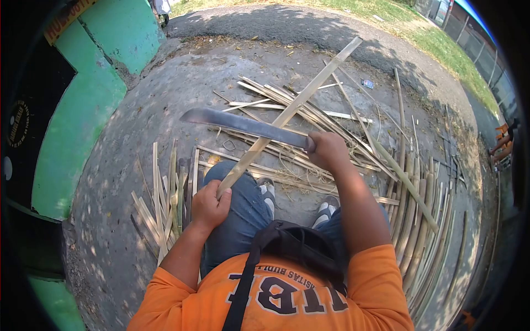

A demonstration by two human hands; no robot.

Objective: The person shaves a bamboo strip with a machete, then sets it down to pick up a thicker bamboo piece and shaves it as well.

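Our left hand [208,207] is closed around the near end of 1 pale strip [305,97], whose long axis runs forward and rightward from that grip, its far end well beyond both hands. Our right hand [329,151] wraps the handle of 1 knife [221,118], and from there the blade points left, crossing the strip ahead of the left grip and to the left of the right one; we cannot tell whether blade and strip touch.
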